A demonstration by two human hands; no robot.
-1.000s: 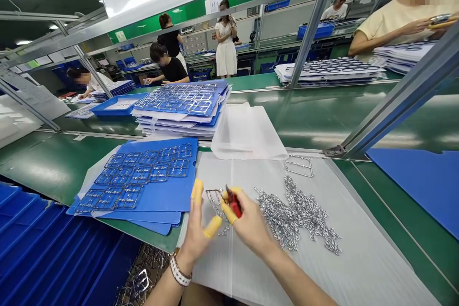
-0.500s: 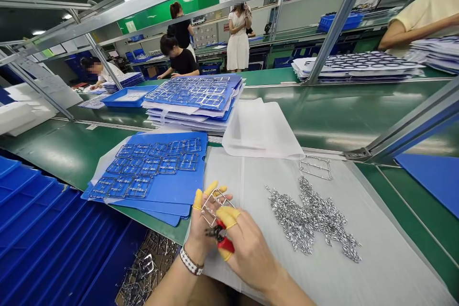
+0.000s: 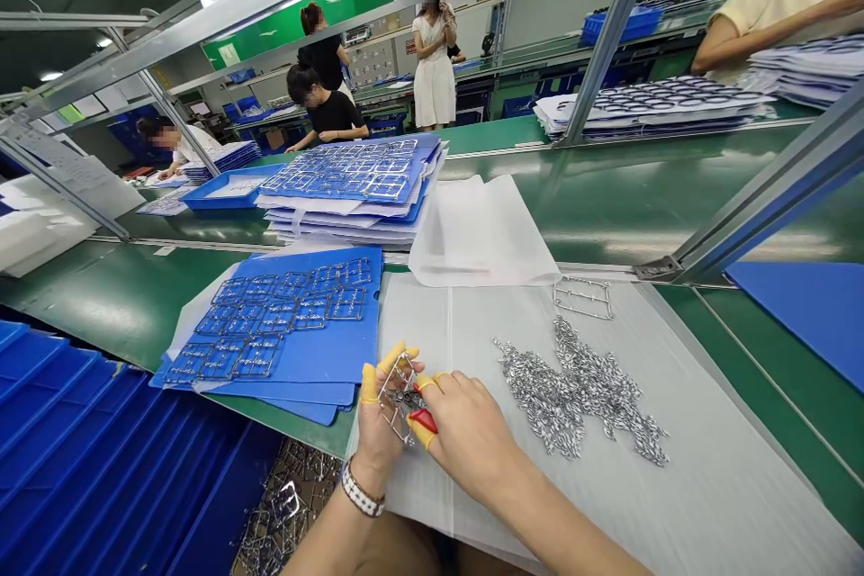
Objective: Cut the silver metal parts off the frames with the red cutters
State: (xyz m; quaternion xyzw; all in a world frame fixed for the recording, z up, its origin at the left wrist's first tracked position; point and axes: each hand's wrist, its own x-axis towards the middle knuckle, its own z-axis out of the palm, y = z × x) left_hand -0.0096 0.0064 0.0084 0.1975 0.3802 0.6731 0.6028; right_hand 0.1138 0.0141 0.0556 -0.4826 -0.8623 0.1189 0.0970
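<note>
A small silver metal frame (image 3: 393,375) sits tilted in the palm and fingers of the left hand (image 3: 376,436), above the near edge of the white sheet (image 3: 675,504); the left grip is grasping it. The right hand (image 3: 472,427) has its grip closed around red-handled cutters (image 3: 424,419), the dark head laid over the frame — whether the blades bite a bar, I cannot tell. Yellow covers (image 3: 368,382) wrap several fingertips, and a pale patterned bracelet (image 3: 361,490) circles the left wrist.

To the right of the hands, a heap of small silver pieces (image 3: 573,387) spreads over the white sheet, with a bare frame (image 3: 584,297) lying just beyond it. To the left, filled frames (image 3: 276,317) lie in rows on a blue sheet (image 3: 330,364) on the green desk (image 3: 101,288).

Behind stands a stack of loaded sheets (image 3: 351,207) beside a blue tray (image 3: 222,201) — and farther off, co-workers (image 3: 334,112) sit or stand.
</note>
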